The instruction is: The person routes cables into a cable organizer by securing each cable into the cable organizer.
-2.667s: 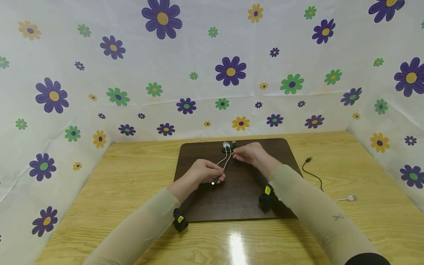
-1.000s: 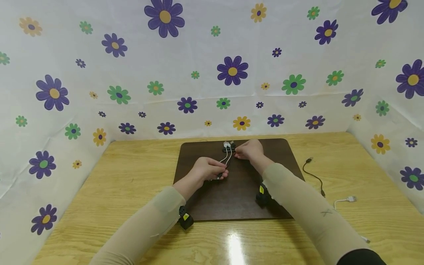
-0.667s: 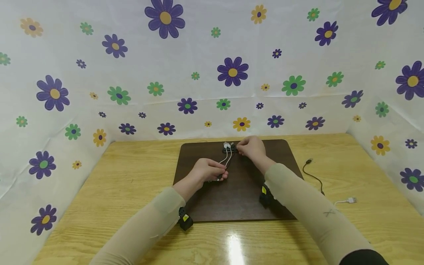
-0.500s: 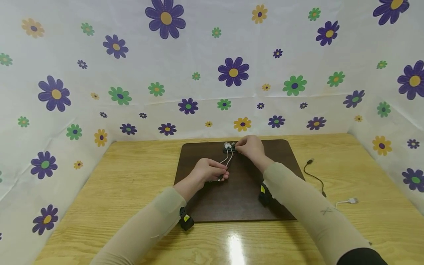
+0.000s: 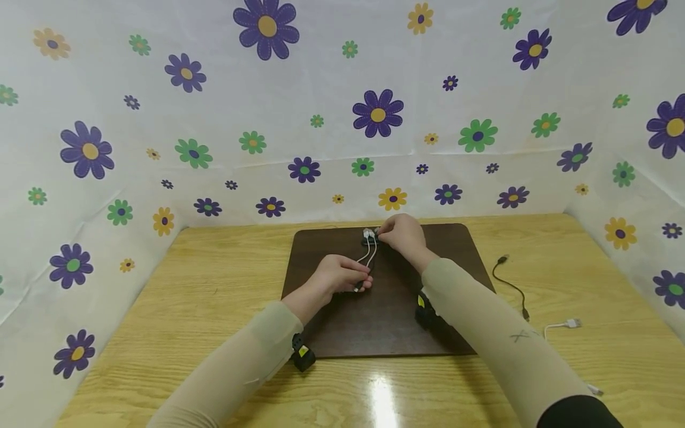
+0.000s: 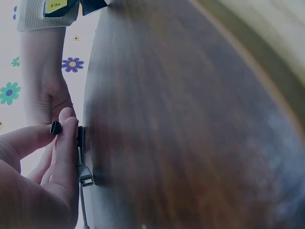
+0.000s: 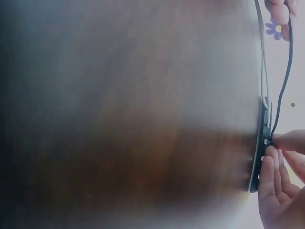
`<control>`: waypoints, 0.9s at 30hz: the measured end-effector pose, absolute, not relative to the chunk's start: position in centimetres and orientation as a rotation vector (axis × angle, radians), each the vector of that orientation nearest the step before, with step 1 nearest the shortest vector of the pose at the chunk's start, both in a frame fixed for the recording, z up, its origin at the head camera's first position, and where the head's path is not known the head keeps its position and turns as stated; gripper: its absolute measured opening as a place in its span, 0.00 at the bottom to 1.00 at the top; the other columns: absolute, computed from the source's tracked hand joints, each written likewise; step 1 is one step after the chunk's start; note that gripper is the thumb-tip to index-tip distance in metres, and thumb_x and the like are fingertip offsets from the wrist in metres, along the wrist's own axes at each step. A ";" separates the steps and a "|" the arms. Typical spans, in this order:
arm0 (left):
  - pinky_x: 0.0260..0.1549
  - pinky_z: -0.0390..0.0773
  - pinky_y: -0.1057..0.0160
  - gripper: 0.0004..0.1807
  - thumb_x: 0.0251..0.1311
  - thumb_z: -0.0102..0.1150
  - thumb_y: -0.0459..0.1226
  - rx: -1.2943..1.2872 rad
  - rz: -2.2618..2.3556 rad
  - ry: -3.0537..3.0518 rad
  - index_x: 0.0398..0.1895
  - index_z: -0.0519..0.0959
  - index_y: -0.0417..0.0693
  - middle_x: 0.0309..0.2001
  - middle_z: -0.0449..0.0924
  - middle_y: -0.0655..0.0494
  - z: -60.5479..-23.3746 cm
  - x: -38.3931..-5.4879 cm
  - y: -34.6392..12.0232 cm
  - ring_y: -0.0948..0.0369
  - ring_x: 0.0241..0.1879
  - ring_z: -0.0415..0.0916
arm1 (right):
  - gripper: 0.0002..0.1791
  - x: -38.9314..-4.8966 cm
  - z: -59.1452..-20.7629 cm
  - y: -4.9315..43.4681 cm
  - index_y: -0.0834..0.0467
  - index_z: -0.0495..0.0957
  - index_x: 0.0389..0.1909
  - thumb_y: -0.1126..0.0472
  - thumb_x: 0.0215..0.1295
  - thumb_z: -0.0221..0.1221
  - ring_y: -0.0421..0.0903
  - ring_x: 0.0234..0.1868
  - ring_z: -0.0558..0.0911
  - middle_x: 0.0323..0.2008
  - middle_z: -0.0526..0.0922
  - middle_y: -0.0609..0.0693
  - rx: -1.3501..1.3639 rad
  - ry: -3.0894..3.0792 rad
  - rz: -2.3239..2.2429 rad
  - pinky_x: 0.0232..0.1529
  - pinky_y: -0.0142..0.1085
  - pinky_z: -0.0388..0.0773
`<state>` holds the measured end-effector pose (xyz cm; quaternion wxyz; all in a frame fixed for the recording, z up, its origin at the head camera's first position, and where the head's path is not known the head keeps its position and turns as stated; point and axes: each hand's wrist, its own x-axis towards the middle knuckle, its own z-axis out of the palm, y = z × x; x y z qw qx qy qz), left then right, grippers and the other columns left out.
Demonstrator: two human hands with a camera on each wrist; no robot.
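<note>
At the back of the dark brown board (image 5: pixel 374 315) lies a black cable holder (image 7: pixel 255 171), a narrow strip with small openings. Two white USB cables (image 5: pixel 373 252) run from it, their white plugs (image 5: pixel 367 234) side by side. With thumb and fingertips my right hand (image 5: pixel 404 235) pinches a black USB cable (image 7: pixel 284 86) right at the holder; the fingers partly cover the spot. My left hand (image 5: pixel 337 274), nearer the front, holds the other end of the black cable, its small connector (image 6: pixel 55 127) poking out between thumb and fingers. The white cables pass beside the left fingers.
On the wooden table (image 5: pixel 214 297), right of the board, lie a loose black USB cable (image 5: pixel 511 284) and a white USB cable (image 5: pixel 564 324). Another white cable end (image 5: pixel 594 389) shows beside the right sleeve. A flower-printed cloth (image 5: pixel 332 107) stands behind and at both sides.
My right hand has moved slightly back toward the wall, over the holder, covering the black USB plug visible earlier. The left hand has shifted a little right, still holding the connector end.
</note>
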<state>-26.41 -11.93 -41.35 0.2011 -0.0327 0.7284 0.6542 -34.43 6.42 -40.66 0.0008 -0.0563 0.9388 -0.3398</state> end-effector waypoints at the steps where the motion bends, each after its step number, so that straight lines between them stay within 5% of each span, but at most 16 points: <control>1: 0.31 0.88 0.68 0.12 0.69 0.64 0.24 -0.091 1.822 2.041 0.52 0.84 0.23 0.29 0.89 0.50 -41.3 -26.4 -11.9 0.65 0.25 0.86 | 0.09 -34.5 -40.7 6.4 0.59 0.92 0.44 0.58 0.71 0.68 0.54 0.46 0.87 0.46 0.93 0.56 -0.175 2.950 -1.055 0.54 0.47 0.85; 27: 0.32 0.88 0.68 0.11 0.70 0.64 0.25 -0.119 1.783 2.074 0.52 0.86 0.26 0.30 0.90 0.50 -41.4 -26.7 -12.0 0.66 0.26 0.87 | 0.08 -34.9 -40.4 6.6 0.61 0.90 0.35 0.60 0.68 0.67 0.51 0.38 0.83 0.38 0.91 0.55 -0.228 2.974 -0.930 0.47 0.44 0.83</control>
